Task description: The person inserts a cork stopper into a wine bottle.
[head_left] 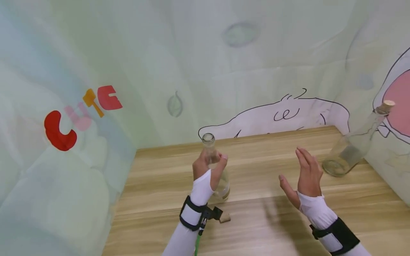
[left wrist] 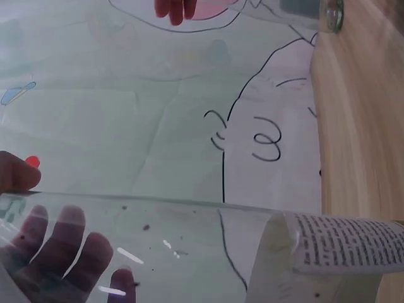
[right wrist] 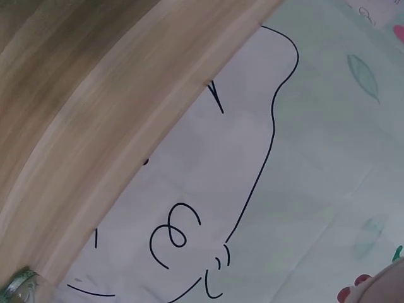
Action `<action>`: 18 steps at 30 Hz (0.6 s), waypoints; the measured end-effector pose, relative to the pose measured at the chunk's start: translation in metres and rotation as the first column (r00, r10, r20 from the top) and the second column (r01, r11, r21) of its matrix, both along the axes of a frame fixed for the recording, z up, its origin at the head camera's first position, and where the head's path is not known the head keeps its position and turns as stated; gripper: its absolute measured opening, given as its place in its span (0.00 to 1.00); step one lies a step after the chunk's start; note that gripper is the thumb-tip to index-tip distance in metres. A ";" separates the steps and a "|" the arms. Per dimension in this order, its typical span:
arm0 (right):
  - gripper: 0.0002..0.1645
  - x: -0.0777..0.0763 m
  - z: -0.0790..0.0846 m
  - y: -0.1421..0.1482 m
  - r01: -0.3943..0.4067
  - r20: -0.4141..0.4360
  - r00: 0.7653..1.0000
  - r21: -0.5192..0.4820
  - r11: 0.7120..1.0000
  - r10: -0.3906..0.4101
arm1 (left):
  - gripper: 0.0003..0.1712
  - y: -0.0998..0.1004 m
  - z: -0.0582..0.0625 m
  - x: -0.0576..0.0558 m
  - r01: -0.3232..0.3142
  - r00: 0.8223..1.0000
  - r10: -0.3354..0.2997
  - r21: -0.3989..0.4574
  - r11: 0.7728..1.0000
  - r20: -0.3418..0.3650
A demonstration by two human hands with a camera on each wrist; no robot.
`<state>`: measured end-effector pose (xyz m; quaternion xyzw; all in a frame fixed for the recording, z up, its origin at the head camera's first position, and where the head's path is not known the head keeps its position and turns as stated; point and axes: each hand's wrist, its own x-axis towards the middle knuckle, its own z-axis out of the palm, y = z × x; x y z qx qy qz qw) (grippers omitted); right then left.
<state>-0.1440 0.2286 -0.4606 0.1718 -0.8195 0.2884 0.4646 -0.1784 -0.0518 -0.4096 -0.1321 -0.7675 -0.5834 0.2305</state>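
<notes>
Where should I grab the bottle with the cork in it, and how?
Probably round the bottle's neck, below the cork, from the left, where the right hand is: the neck is narrower than the body, and cloth hangs on the other side.

The head view is bright, with soft light. On the table (head_left: 157, 177), a diffuse shadow (head_left: 286, 220) falls below the right hand (head_left: 308, 174). In the left wrist view, short white glares mark the bottle (left wrist: 189, 230), whose label print (left wrist: 347, 245) looks blurred. The right wrist view darkens toward its upper left corner.
</notes>
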 end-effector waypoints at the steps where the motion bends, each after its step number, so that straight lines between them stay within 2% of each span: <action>1: 0.48 0.001 -0.001 0.001 0.002 0.011 1.000 -0.005 1.000 -0.002 | 0.08 0.007 -0.002 0.000 0.016 1.000 -0.016 -0.005 1.000 0.008; 7: 0.48 0.007 -0.006 0.000 -0.001 0.042 0.999 -0.015 1.000 0.002 | 0.08 0.038 -0.007 -0.002 0.067 0.998 -0.068 0.008 0.998 0.015; 13: 0.48 0.010 -0.009 -0.005 -0.021 0.025 0.999 -0.008 1.000 0.021 | 0.09 0.050 -0.010 -0.003 0.090 0.996 -0.090 -0.002 0.996 -0.013; 18: 0.47 0.014 -0.011 -0.005 -0.038 0.031 0.999 -0.007 0.999 0.038 | 0.09 0.057 -0.015 -0.001 0.104 0.995 -0.104 -0.016 0.994 0.004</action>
